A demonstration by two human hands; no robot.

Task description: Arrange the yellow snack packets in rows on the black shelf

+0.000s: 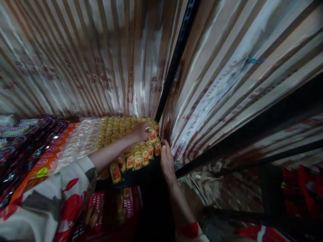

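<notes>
My left hand [140, 131] reaches over rows of small yellow snack packets and is closed on one yellow packet [152, 135] with a red and white label, near the back right corner. My right hand [167, 157] is upright at the right side of the rows, fingers straight and close to the end packet [157, 148]; whether it touches is unclear. Along the front edge stand several more yellow packets [137, 162], their labels facing me. One packet [115, 173] at the front left sits a little apart from them.
Clear-wrapped pale packets [82, 136], orange bags [51, 148] and dark shiny packs [19, 161] lie to the left. A red basket [135, 201] with a few packets is below. A black metal post [174, 64] and a slanting black bar [227, 134] border the right, before striped plastic sheeting [113, 60].
</notes>
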